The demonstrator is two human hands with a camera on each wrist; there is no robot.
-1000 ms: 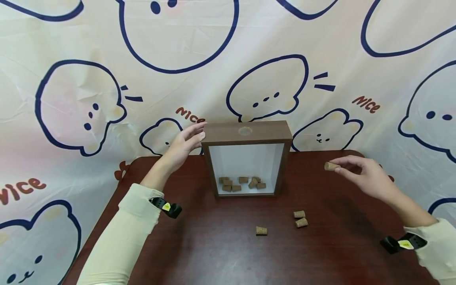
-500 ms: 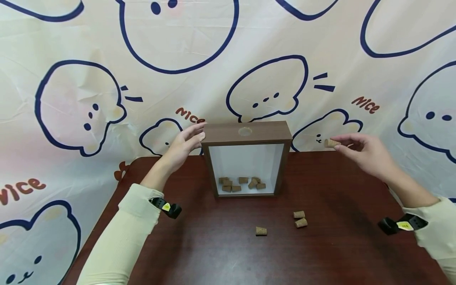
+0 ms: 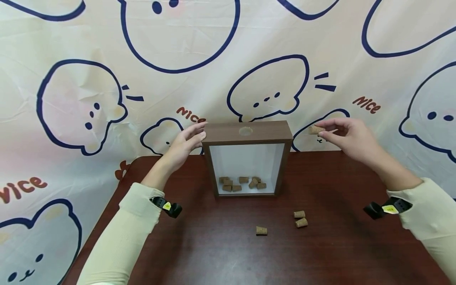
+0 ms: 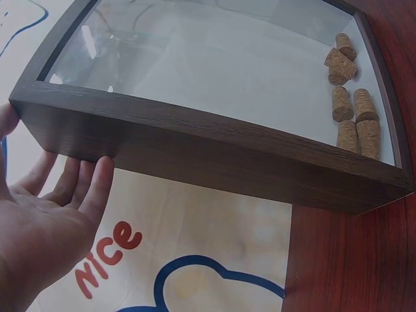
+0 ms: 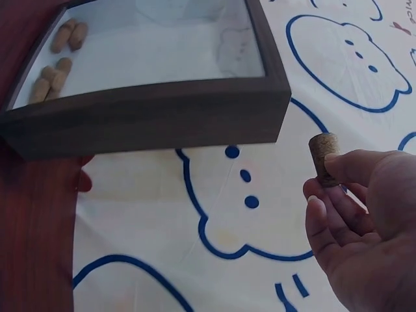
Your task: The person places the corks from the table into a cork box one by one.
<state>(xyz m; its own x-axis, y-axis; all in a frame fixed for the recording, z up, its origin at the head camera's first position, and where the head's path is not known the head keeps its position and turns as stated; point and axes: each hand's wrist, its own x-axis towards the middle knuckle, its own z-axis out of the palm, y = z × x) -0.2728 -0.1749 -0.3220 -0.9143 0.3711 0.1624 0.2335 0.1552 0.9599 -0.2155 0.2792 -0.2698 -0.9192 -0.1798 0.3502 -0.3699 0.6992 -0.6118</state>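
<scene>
A brown framed box (image 3: pixel 249 136) with a clear front and a round hole (image 3: pixel 246 131) in its top stands upright on the table. Several corks (image 4: pixel 348 104) lie along the bottom inside it. My left hand (image 3: pixel 179 148) touches the box's left side near the upper corner, fingers nearly straight, as the left wrist view shows. To the right of the box, held in the air about level with its top, my right hand (image 3: pixel 350 136) pinches a cork (image 5: pixel 323 156) between thumb and fingers. The cork is apart from the box.
On the dark red table (image 3: pixel 221 245), one loose cork (image 3: pixel 261 230) lies in front of the box. Two more corks, a rear one (image 3: pixel 299 214) and a nearer one (image 3: pixel 301 223), lie close together to its right. A printed cloth (image 3: pixel 199 91) hangs behind.
My right hand has risen and moved left toward the box, carrying the cork. The left hand, the box and the loose corks have stayed in place.
</scene>
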